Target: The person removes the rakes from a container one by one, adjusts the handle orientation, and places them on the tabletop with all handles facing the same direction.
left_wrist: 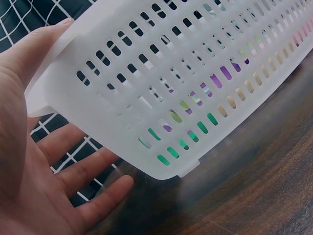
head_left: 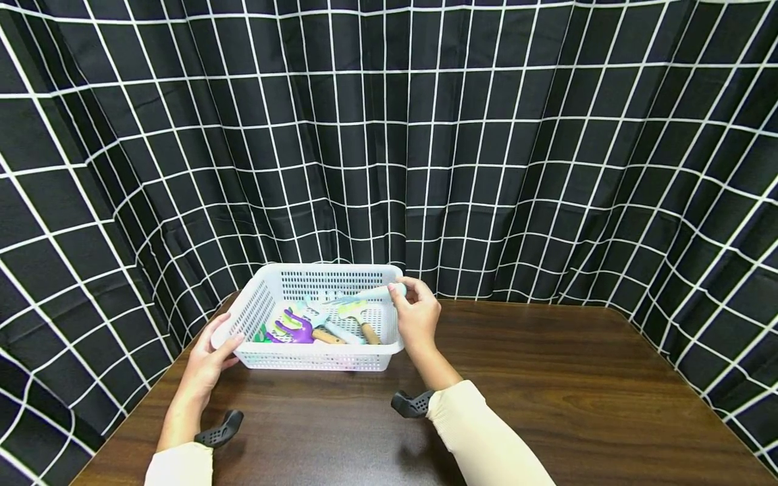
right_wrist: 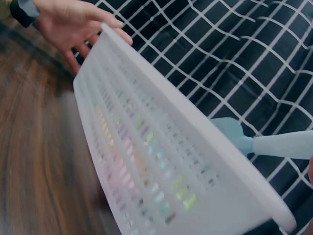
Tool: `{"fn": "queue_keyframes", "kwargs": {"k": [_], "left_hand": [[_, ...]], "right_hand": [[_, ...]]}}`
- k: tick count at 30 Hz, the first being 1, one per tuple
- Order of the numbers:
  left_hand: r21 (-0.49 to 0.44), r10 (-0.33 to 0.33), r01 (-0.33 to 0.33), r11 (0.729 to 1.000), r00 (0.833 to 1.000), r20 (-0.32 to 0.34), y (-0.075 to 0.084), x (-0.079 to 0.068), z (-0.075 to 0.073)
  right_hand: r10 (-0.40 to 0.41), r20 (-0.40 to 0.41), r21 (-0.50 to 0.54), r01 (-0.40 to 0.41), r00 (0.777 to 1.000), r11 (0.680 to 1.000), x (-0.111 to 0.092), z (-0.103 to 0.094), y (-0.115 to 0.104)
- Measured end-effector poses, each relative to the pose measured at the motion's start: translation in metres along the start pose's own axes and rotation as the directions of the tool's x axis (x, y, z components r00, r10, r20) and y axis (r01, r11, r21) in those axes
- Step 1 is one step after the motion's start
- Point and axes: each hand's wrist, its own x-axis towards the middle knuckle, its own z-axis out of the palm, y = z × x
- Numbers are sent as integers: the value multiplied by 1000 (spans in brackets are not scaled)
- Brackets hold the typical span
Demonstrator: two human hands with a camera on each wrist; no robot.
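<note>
A white perforated basket (head_left: 316, 358) stands on the table near its far left edge, garden hand tools inside. My left hand (head_left: 209, 354) grips its left rim; in the left wrist view, the thumb of that hand (left_wrist: 54, 181) lies over the rim and the other fingers extend below. At the basket's right end, my right hand (head_left: 418, 314) pinches the handle of a pale blue garden tool (right_wrist: 232, 134), whose head is partly hidden behind the rim in the right wrist view. Inside lie a purple claw-shaped piece (head_left: 298, 329), a yellow-green tool with a wooden handle (head_left: 369, 333) and a pale blue handle (head_left: 344, 332).
The dark wooden table (head_left: 547, 378) extends to the right of the basket and in front of it. A black curtain with a white grid (head_left: 462, 169) hangs close behind the basket and around the sides. Each wrist wears a black mount (head_left: 412, 403).
</note>
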Motion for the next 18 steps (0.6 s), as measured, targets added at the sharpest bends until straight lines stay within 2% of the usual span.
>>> {"fn": "queue_keyframes", "kwargs": {"k": [3, 7, 12, 15, 18], "left_hand": [[5, 1, -1, 1000, 1000, -2, 0, 0, -1], [7, -8, 8, 1000, 1000, -6, 2, -2, -2], [16, -14, 14, 1000, 1000, -2, 3, -3, -1], [18, -12, 12, 1000, 1000, -3, 3, -3, 0], [14, -7, 7, 1000, 1000, -3, 2, -2, 1]], "right_hand": [[23, -19, 68, -22, 1000, 997, 0, -10, 6], [38, -14, 102, -37, 999, 994, 0, -22, 9], [83, 0, 123, -82, 997, 989, 1, -37, -6], [85, -7, 127, -84, 996, 988, 1, -44, -13], [88, -25, 164, -83, 996, 983, 3, -50, -1]]}}
